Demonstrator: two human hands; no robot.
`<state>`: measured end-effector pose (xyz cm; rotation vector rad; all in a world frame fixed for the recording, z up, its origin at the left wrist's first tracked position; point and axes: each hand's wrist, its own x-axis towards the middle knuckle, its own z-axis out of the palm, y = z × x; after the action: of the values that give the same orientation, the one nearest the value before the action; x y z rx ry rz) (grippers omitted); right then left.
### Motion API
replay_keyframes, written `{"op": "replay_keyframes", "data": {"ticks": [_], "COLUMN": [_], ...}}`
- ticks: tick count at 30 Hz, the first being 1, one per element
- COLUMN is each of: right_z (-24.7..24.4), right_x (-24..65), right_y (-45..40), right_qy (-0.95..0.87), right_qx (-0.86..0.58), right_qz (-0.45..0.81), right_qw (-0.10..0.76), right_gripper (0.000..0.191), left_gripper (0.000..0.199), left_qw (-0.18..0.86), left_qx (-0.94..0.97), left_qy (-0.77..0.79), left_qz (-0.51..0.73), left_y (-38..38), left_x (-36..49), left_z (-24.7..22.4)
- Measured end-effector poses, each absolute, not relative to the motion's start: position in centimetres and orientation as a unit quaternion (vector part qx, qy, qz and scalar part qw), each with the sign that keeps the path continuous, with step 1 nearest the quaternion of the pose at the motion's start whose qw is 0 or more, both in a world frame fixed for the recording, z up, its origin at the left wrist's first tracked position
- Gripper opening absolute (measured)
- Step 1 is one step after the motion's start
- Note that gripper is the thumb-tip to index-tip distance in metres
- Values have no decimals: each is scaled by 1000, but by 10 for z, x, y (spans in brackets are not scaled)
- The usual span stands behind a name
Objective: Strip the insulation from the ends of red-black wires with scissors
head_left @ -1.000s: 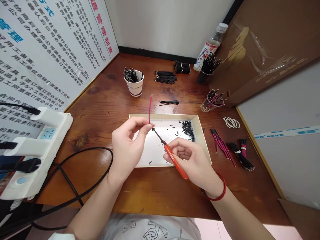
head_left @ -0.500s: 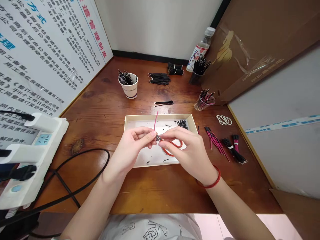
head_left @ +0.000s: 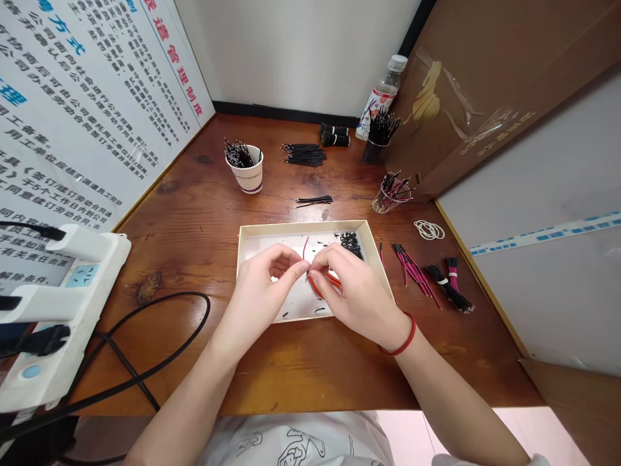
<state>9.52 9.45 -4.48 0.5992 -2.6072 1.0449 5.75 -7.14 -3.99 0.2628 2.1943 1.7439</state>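
Over the shallow box (head_left: 241, 259), my two hands meet at the fingertips. Thumb and fingers of my left hand (head_left: 264, 281) are pinched on a thin pink wire (head_left: 305, 247), whose free end points up and away. My right hand (head_left: 356, 291) is curled around orange-handled scissors (head_left: 315, 285); the handles show below its fingers. The scissors' tips and the wire's lower end are mostly hidden between my fingertips. Small black scraps (head_left: 350, 244) are heaped in the box's far right corner, with a few bits scattered on its floor.
Behind the box are a paper cup (head_left: 247, 175) of black wires, loose black wires (head_left: 305, 154) and a bottle (head_left: 381, 97). To the right lie pink wires (head_left: 416, 275), banded bundles (head_left: 449, 285) and rubber bands (head_left: 429, 230). A power strip (head_left: 92, 310) with a black cable sits left.
My hands have drawn closer together at the fingertips. The pink wire's upper end sits lower, and the orange handles appear closer together. The whole view has shifted slightly.
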Motion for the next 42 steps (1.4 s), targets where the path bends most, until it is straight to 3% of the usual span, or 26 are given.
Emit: {"op": "replay_keyframes", "data": {"ticks": [12,20,25,33,42], "right_z": [-44,-39,-35,-30,-35], "right_x": [102,104,105,108,106], "right_y": [97,96,99,98,92], "right_qy": [-886,-899,-913,-840,-655], "right_qx": [193,173,222,213,130], "right_qz": [418,396,336,480,744], "right_qw": [65,75,63,136,18], "right_gripper": [14,14,20,19,17], "left_gripper": [23,20,20,25,31], "left_qw": [225,23,11,75,221], "left_qx": [237,373,410,336,222], "left_qy": [786,814,808,750,572], "left_qz": [525,445,423,565,758], "left_y": [-81,-78,-77,-75,-74], "left_x": [54,56,57,68,71], "left_z": [-35,-44,-46,-37,-42]}}
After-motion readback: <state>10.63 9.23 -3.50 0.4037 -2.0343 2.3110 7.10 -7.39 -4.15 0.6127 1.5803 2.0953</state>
